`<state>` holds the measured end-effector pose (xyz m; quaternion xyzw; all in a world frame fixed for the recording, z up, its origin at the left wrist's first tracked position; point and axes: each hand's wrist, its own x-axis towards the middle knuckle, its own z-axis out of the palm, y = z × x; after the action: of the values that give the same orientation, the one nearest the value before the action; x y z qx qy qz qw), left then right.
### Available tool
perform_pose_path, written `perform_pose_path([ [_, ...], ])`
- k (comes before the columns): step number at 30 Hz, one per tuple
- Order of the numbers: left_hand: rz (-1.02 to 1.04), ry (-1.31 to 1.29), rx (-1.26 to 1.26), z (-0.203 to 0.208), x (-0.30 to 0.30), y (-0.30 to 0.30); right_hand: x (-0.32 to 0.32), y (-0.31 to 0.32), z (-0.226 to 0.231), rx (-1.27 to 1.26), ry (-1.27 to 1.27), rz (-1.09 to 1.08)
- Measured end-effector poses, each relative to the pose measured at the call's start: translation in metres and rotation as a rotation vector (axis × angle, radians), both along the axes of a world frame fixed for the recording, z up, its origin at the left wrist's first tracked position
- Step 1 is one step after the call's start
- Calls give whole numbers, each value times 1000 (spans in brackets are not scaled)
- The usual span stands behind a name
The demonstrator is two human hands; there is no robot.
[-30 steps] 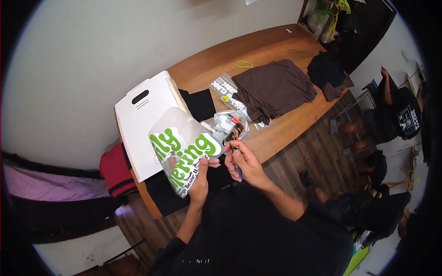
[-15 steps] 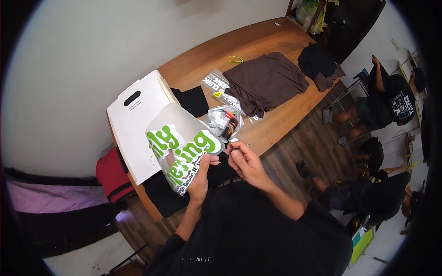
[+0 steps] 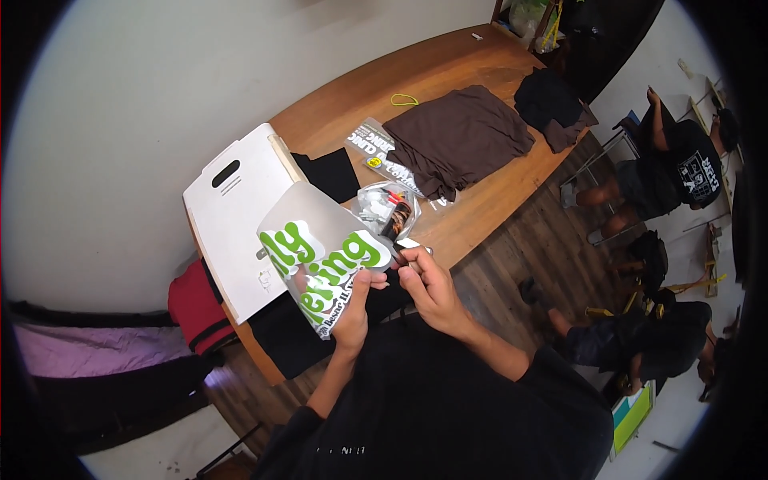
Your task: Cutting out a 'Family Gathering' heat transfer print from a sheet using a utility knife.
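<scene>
A translucent plastic bag (image 3: 298,210) with green and black lettering hangs over the near part of the table. My left hand (image 3: 352,308) is closed on its lower right edge, thumb uppermost. My right hand (image 3: 434,290) is closed in a pinch by the bag's right corner; fingertips hide whatever is between them, though something small and dark shows there. Just beyond both hands sits an open clear bag (image 3: 370,210) of small items, among them a dark brown-patterned cylinder (image 3: 397,219) and something red.
On the wooden table (image 3: 336,104) lie a white board (image 3: 232,208) with a handle slot, a brown shirt (image 3: 464,132), black cloth (image 3: 328,172), a dark folded garment (image 3: 548,100) and a yellow-green loop (image 3: 405,100). A red bag (image 3: 194,304) stands at left. Other people (image 3: 672,180) are at right.
The plastic bag has shifted slightly right and its lettered face has tilted a little. Both hands keep nearly the same place and grip. At right, a person's arm has moved.
</scene>
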<state>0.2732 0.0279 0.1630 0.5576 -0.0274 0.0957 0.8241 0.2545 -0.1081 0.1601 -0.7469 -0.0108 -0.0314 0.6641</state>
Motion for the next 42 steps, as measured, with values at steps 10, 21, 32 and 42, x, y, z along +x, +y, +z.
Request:
perform_pose_path([
  [10, -45, 23, 48, 1, 0, -3, 2, -1, 4, 66, -51, -15],
  [21, -72, 3, 33, 7, -1, -7, 2, 0, 2, 65, -62, -18],
  [32, -90, -91, -6, -13, -4, -3, -1, 1, 5, 65, -88, -31],
  [42, -89, 33, 44, 1, -9, -5, -5, 0, 5, 51, -67, -39],
])
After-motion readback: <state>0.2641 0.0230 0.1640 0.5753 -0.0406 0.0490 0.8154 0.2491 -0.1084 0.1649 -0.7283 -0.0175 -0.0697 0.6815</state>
